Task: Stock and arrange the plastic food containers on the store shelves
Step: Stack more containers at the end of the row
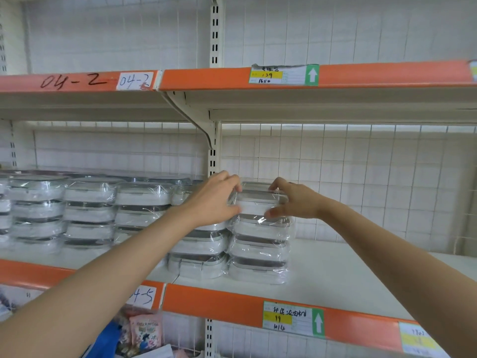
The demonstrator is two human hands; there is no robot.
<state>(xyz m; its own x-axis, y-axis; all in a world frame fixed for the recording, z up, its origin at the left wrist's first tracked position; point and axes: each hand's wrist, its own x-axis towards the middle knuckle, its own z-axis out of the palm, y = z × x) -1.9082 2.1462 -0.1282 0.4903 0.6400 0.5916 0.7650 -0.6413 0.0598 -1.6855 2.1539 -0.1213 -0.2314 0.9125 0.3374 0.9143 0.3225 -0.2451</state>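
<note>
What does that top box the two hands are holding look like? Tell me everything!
The top container is a low, rounded-corner plastic food box, whitish with a darker band under the lid, wrapped in shiny clear film that crinkles and glints. It lies flat and level on top of the rightmost stack of similar boxes on the white shelf. The left hand grips its left end and the right hand its right end, thumbs in front, fingers over the top.
</note>
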